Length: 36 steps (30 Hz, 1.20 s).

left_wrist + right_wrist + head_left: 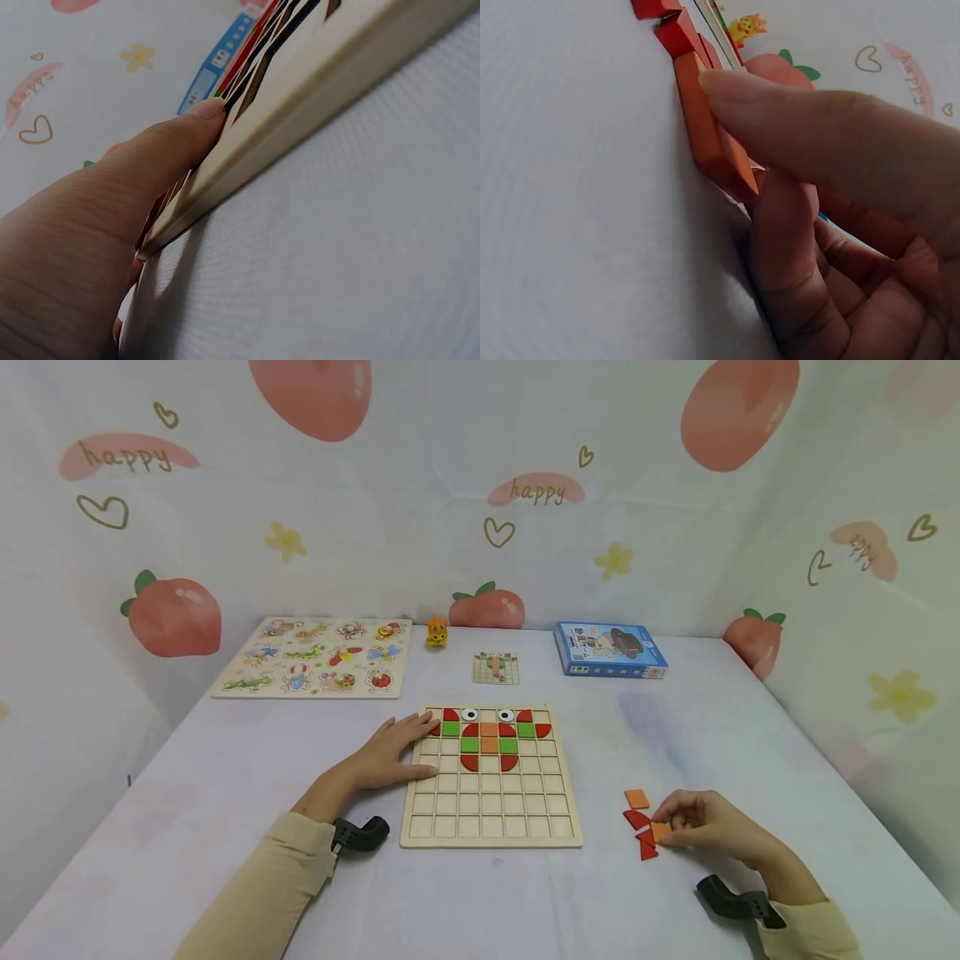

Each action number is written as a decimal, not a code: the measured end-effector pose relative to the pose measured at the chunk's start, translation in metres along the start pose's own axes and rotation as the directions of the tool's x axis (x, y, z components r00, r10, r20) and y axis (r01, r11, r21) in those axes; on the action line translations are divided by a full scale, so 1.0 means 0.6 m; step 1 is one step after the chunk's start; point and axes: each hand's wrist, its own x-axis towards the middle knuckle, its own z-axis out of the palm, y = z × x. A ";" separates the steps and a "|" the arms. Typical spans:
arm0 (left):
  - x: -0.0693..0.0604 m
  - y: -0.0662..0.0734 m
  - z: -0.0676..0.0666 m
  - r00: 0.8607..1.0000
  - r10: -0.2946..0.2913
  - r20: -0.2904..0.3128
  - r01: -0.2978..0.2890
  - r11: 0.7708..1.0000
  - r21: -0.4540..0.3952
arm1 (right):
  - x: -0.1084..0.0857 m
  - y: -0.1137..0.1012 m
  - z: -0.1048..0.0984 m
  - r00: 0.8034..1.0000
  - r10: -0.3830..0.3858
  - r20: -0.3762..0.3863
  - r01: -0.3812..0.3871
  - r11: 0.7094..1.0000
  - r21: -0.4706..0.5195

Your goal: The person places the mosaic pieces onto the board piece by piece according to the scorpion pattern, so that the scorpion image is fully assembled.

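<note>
My left hand (384, 752) rests on the left edge of a square wooden grid board (491, 842), fingers extended and thumb lying over the rim. Red quarter-round, green and orange square tiles and two eye tiles fill some upper cells. On the right, my right hand (708, 825) pinches an orange square tile (701, 124) between thumb and index finger, close to the cloth. Beside it lie several red pieces (637, 819) and another orange square tile (637, 798). In the left wrist view the thumb (172, 142) touches the board's top; the other fingers are mostly hidden.
Behind the board lies a small pattern card (496, 668). A wooden insect puzzle (345, 693) is at the back left, with a small orange-yellow figurine (437, 632) beside it. A blue box (611, 650) stands at the back right. Printed cloth hangs behind the table.
</note>
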 end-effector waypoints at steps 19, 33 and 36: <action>-0.002 0.005 -0.003 1.000 -0.007 0.005 0.007 1.000 -0.006 | 0.002 -0.005 0.001 1.000 -0.003 -0.027 0.001 0.998 -0.058; -0.002 0.004 -0.003 1.000 -0.008 0.016 0.008 1.000 -0.008 | 0.006 -0.015 -0.005 0.998 -0.016 0.053 0.018 0.998 -0.053; -0.002 0.004 -0.002 1.000 -0.008 0.018 0.008 1.000 -0.009 | 0.010 -0.024 -0.012 0.993 -0.032 0.115 0.037 0.998 -0.041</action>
